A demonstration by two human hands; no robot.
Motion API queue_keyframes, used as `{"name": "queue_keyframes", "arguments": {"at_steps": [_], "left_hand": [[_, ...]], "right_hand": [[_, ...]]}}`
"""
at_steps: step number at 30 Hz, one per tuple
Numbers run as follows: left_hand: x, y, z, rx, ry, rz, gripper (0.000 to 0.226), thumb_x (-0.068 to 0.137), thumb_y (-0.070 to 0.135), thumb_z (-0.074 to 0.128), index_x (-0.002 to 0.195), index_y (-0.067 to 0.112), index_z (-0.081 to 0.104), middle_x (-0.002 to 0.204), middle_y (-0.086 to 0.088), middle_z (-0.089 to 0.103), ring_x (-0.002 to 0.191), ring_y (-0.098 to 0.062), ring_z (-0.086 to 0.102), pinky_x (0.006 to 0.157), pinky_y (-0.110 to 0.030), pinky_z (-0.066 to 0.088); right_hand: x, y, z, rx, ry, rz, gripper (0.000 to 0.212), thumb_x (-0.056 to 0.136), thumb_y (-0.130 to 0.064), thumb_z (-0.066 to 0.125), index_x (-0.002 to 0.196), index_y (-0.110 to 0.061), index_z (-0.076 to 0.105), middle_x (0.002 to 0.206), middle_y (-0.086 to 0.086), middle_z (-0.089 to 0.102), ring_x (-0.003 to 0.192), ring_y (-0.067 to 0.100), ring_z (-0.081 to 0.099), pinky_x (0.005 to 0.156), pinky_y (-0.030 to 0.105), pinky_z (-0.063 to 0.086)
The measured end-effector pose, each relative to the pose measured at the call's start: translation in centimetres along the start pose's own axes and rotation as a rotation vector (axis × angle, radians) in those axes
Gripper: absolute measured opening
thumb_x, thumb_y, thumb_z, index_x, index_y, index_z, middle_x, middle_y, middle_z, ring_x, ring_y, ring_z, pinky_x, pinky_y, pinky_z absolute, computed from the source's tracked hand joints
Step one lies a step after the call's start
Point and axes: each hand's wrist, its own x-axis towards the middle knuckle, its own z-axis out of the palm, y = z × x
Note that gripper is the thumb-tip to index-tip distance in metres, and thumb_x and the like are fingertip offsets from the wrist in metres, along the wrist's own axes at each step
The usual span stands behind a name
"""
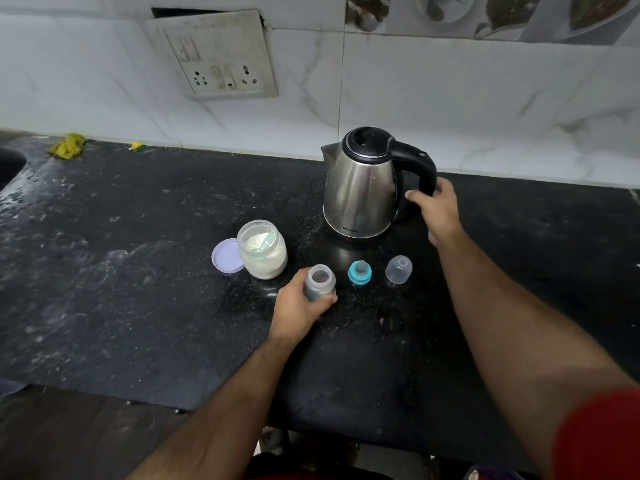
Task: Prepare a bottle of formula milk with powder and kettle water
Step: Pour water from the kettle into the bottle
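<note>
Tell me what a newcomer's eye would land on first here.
First the steel kettle standing at the back of the black counter, the right hand on its black handle. Next, nearer, the left hand grips an uncapped baby bottle. Left of the bottle stands an open powder jar; right of it, a teal teat ring.

Black speckled stone countertop, surface streaked with pale dusty smears toward left. Dark sink basin cut into far-left edge (only rim visible). White marble-pattern wall tiles behind counter; decorative printed tile band along top right. Grimy white switch-and-socket plate mounted on wall, upper corner lifted off tile. Crumpled yellow-green cloth at counter's back edge; small yellow scrap near it. Dark floor below counter front.
</note>
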Motion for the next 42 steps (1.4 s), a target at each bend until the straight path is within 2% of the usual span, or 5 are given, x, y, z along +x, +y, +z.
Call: {"name": "queue_keyframes", "arguments": {"at_steps": [3, 9, 21, 26, 42], "left_hand": [[0.0, 0.3, -0.1, -0.025, -0.012, -0.027, 0.048, 0.072, 0.018, 0.087, 0.112, 0.028, 0.062, 0.103, 0.013, 0.071, 0.098, 0.001, 0.065, 0.086, -0.011, 0.048], [0.0, 0.1, 0.1, -0.019, 0.000, -0.029, 0.047, 0.072, 0.015, 0.087, 0.109, 0.032, 0.062, 0.102, 0.015, 0.072, 0.097, 0.001, 0.066, 0.087, -0.012, 0.049], [0.0, -0.3, 0.5, -0.026, 0.029, -0.019, 0.048, 0.072, 0.013, 0.087, 0.104, 0.037, 0.061, 0.099, 0.018, 0.073, 0.097, -0.001, 0.068, 0.087, -0.015, 0.051], [-0.1, 0.0, 0.5, -0.033, 0.018, -0.027, 0.048, 0.073, 0.011, 0.086, 0.106, 0.035, 0.060, 0.101, 0.012, 0.073, 0.091, 0.000, 0.067, 0.073, -0.009, 0.050], [-0.3, 0.9, -0.3, -0.042, -0.065, -0.055, 0.052, 0.072, 0.009, 0.085, 0.110, 0.034, 0.059, 0.106, 0.012, 0.071, 0.100, -0.003, 0.067, 0.085, -0.013, 0.047]], "right_hand": [[1.5, 0.2, 0.4, -0.015, -0.020, -0.056, 0.023, 0.075, -0.009, 0.073, 0.093, -0.019, 0.062, 0.087, -0.002, 0.066, 0.081, 0.011, 0.064, 0.076, 0.026, 0.051], [2.5, 0.3, 1.4, 0.022, 0.027, -0.074, 0.022, 0.078, 0.000, 0.063, 0.068, -0.019, 0.059, 0.062, 0.002, 0.060, 0.057, 0.013, 0.057, 0.063, 0.027, 0.050], [2.1, -0.5, 2.5, 0.137, 0.081, -0.026, 0.027, 0.076, 0.005, 0.058, 0.066, -0.020, 0.056, 0.060, -0.001, 0.052, 0.052, 0.010, 0.048, 0.050, 0.023, 0.042], [1.6, -1.4, 2.7, 0.182, 0.115, -0.036, 0.022, 0.068, 0.001, 0.059, 0.061, -0.020, 0.057, 0.058, -0.003, 0.052, 0.055, 0.012, 0.051, 0.053, 0.028, 0.043], [-6.2, -10.5, -4.6, 0.271, 0.239, -0.220, 0.017, 0.069, -0.002, 0.059, 0.062, -0.015, 0.050, 0.049, 0.001, 0.045, 0.041, 0.014, 0.045, 0.047, 0.026, 0.038]]}}
